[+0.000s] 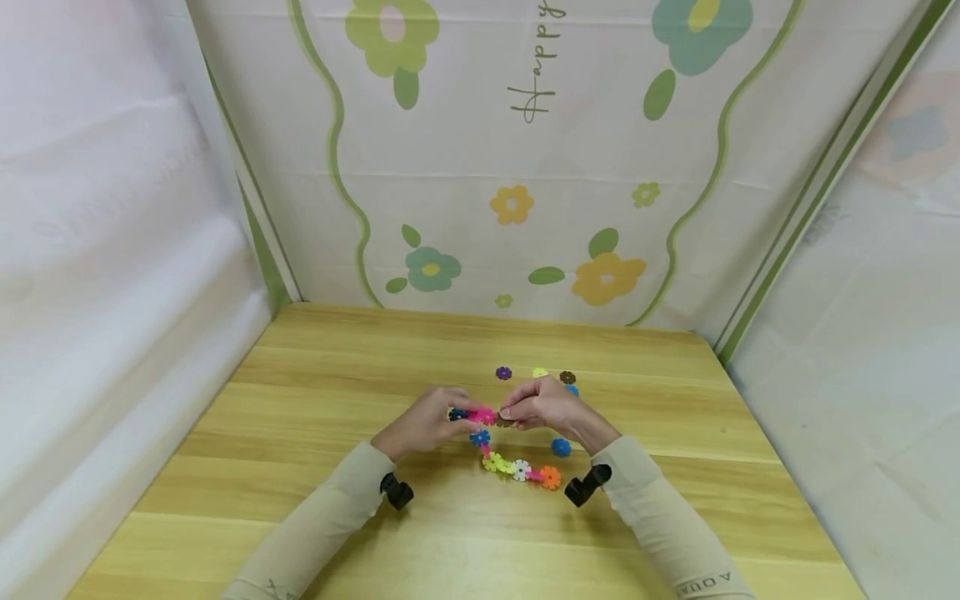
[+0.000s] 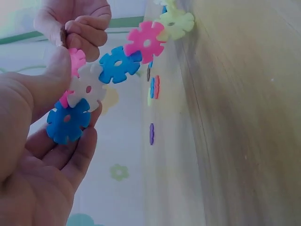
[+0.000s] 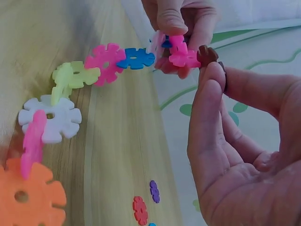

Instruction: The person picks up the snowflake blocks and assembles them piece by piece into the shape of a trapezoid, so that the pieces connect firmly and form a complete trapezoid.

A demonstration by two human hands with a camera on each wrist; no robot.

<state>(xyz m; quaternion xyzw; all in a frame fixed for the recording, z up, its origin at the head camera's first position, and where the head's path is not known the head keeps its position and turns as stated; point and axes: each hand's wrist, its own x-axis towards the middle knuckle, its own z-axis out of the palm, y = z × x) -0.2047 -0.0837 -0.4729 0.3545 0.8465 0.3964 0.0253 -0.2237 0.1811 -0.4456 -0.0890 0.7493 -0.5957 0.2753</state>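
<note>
Lots of little flower pieces are already joined in one long, bendy chain (image 3: 105,66). It runs from the left hand (image 1: 427,423) toward the near edge of the worktop (image 1: 225,467), with an orange piece (image 3: 40,200) at that end. The left hand holds the chain near its other end, thumb and fingers around a few pieces. The right hand (image 1: 546,407) pinches a brown piece (image 3: 207,55) against the pink piece (image 3: 184,58) there. I can't tell if it's pushed all the way in, so that join looks about half done. A purple piece (image 1: 503,372), a yellow piece (image 1: 540,372), another brown one (image 1: 567,377), a red piece (image 3: 140,210) and blue pieces (image 1: 561,448) lie loose, mostly toward the far edge. Those would be left to add.
</note>
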